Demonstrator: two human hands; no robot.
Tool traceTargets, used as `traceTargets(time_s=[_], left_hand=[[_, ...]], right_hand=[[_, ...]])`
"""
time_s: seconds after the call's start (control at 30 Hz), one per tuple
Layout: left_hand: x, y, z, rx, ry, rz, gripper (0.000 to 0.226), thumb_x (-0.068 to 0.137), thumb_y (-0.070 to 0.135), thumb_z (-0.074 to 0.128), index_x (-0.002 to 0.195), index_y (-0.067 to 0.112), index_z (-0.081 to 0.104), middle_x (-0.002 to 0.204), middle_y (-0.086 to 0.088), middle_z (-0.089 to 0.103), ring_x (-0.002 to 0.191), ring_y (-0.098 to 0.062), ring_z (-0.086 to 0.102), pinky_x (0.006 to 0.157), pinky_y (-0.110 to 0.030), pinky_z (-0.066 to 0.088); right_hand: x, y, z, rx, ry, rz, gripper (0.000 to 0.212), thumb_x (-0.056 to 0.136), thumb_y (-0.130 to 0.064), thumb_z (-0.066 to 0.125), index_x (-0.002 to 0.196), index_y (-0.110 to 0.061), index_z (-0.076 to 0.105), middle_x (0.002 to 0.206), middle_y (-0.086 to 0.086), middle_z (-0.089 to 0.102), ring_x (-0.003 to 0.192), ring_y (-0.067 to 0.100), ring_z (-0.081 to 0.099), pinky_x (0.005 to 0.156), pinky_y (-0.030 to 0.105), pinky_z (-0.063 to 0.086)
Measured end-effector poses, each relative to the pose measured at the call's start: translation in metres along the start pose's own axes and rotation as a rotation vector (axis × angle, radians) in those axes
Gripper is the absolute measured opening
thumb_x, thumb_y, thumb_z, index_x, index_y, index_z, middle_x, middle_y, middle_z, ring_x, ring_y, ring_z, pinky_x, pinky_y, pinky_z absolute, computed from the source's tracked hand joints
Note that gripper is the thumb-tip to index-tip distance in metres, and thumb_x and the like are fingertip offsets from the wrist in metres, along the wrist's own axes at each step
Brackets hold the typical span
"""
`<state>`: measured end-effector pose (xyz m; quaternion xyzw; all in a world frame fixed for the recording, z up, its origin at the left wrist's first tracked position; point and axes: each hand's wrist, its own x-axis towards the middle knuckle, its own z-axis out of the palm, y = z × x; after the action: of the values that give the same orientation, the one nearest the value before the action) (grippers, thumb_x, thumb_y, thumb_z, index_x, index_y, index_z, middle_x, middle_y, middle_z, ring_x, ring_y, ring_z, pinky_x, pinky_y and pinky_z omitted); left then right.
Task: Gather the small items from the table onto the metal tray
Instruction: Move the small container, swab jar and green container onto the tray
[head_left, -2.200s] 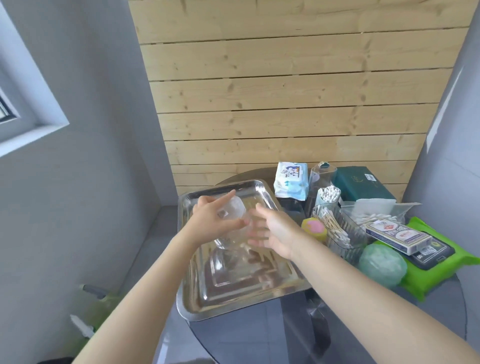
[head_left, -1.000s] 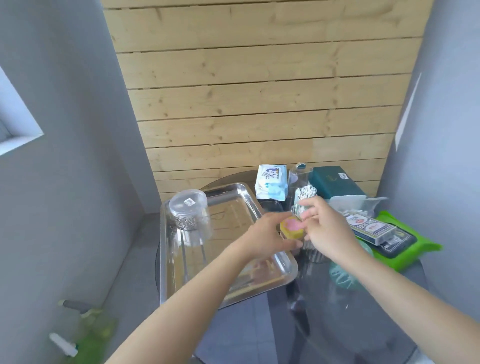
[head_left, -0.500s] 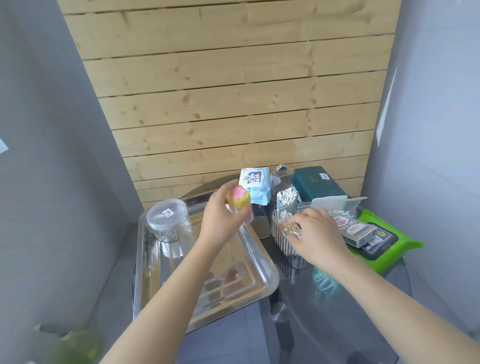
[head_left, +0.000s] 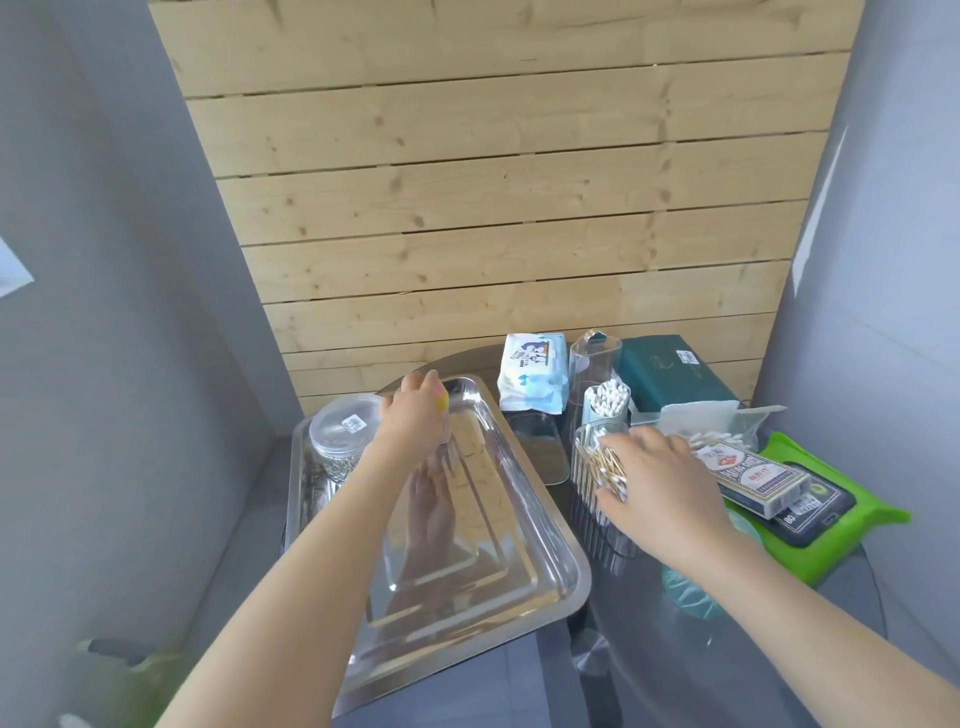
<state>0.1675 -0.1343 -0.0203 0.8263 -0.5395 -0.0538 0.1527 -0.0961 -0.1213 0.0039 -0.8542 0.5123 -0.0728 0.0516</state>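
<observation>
Far left on the metal tray (head_left: 524, 525): 1 clear plastic jar (head_left: 340, 434) sitting upside down in the back corner, can't really tell what's inside. Right next to it the left hand (head_left: 415, 421) is over the tray's far end, fingers curled tight around a little yellow and pink thing (head_left: 442, 400), only a sliver of it peeks out past the knuckles. The rest of the tray just shows reflections.

Moving right, off the tray on the dark glass table (head_left: 701, 649): 1 blue-and-white wipes pack (head_left: 532, 374) at the back, 1 tall clear container (head_left: 595, 364), then 1 small cup (head_left: 605, 402) stuffed with upright cotton swabs. In front of that, 1 clear ribbed box (head_left: 597, 483) of wooden-stick swabs, with the right hand (head_left: 660, 483) on top of it, fingers spread and draped over the rim.

Further right: 1 dark green box (head_left: 670, 371), 1 clear bag (head_left: 717, 423) of swabs, 1 deck of playing cards (head_left: 753, 475) lying on 1 green wipes pack (head_left: 831, 525).
</observation>
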Motion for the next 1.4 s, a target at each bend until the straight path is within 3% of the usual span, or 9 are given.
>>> traceTargets(time_s=[0.17,0.37,0.47,0.57,0.7,1.0,1.17,1.27,1.4], left_hand=[[0.018,-0.012,-0.003,0.232,0.005,0.004,0.063,0.086,0.002,0.039,0.146,0.015,0.027,0.149,-0.002,0.036,0.131,-0.025,0.04,0.104,-0.041,0.024],[0.009,0.002,-0.002,0.241,0.001,0.02,0.066,0.095,0.017,0.04,0.154,0.018,0.01,0.163,-0.003,0.007,0.15,-0.02,0.004,0.118,-0.047,0.001],[-0.006,0.036,0.01,0.122,0.068,0.158,0.046,0.094,0.029,0.046,0.14,0.025,0.045,0.154,0.001,0.036,0.143,-0.019,0.024,0.116,-0.047,0.009],[-0.025,0.071,0.022,-0.004,-0.037,0.261,0.024,0.086,0.044,0.059,0.096,0.028,0.074,0.109,0.009,0.07,0.113,-0.018,0.05,0.101,-0.041,0.022],[-0.035,0.099,0.035,0.21,-0.225,0.296,0.031,0.082,0.049,0.062,0.092,0.024,0.076,0.101,0.005,0.071,0.104,-0.019,0.054,0.098,-0.041,0.022],[-0.028,0.104,0.045,0.244,-0.22,0.21,0.021,0.087,0.035,0.062,0.092,0.02,0.074,0.098,0.002,0.073,0.1,-0.023,0.062,0.098,-0.038,0.021],[-0.038,0.107,0.042,-0.027,-0.1,0.165,0.02,0.094,0.025,0.049,0.097,0.019,0.069,0.104,0.004,0.071,0.104,-0.022,0.059,0.099,-0.037,0.022],[-0.043,0.113,0.032,-0.342,-0.082,0.062,0.016,0.093,0.028,0.055,0.097,0.017,0.065,0.103,0.0,0.07,0.102,-0.022,0.061,0.102,-0.037,0.038],[-0.051,0.118,0.005,-0.686,0.003,-0.016,0.011,0.091,0.027,0.061,0.086,0.017,0.064,0.083,0.003,0.064,0.075,-0.014,0.059,0.062,-0.023,0.046]], right_hand=[[0.001,0.0,0.003,0.017,0.013,-0.003,0.051,0.09,-0.037,0.048,0.137,-0.023,0.038,0.139,0.004,0.044,0.126,0.026,0.04,0.101,0.034,0.038],[0.001,0.0,0.003,0.042,0.001,0.032,0.053,0.087,-0.045,0.05,0.133,-0.02,0.04,0.132,0.007,0.048,0.118,0.028,0.046,0.095,0.035,0.041],[0.0,0.001,0.002,0.033,-0.047,0.056,0.06,0.084,-0.049,0.052,0.134,-0.02,0.037,0.131,0.01,0.048,0.117,0.031,0.049,0.09,0.037,0.043],[-0.001,0.003,0.002,0.057,-0.066,0.062,0.066,0.081,-0.049,0.057,0.136,-0.02,0.034,0.133,0.01,0.048,0.12,0.032,0.048,0.09,0.038,0.044],[-0.002,0.006,0.0,0.104,-0.043,0.064,0.069,0.079,-0.048,0.062,0.136,-0.019,0.034,0.132,0.009,0.051,0.119,0.03,0.05,0.09,0.037,0.045],[-0.004,0.011,0.001,0.069,-0.007,0.069,0.073,0.081,-0.052,0.058,0.139,-0.021,0.027,0.132,0.011,0.048,0.12,0.03,0.048,0.089,0.035,0.045],[-0.005,0.011,0.002,0.059,-0.011,0.081,0.077,0.082,-0.054,0.057,0.142,-0.02,0.023,0.133,0.013,0.047,0.12,0.031,0.047,0.089,0.035,0.044],[-0.006,0.011,0.003,0.072,-0.01,0.095,0.086,0.08,-0.057,0.057,0.145,-0.019,0.017,0.137,0.013,0.044,0.123,0.031,0.046,0.092,0.036,0.045],[-0.006,0.011,0.003,0.117,-0.036,0.102,0.098,0.076,-0.063,0.059,0.149,-0.018,0.01,0.142,0.015,0.039,0.127,0.033,0.044,0.095,0.039,0.044]])
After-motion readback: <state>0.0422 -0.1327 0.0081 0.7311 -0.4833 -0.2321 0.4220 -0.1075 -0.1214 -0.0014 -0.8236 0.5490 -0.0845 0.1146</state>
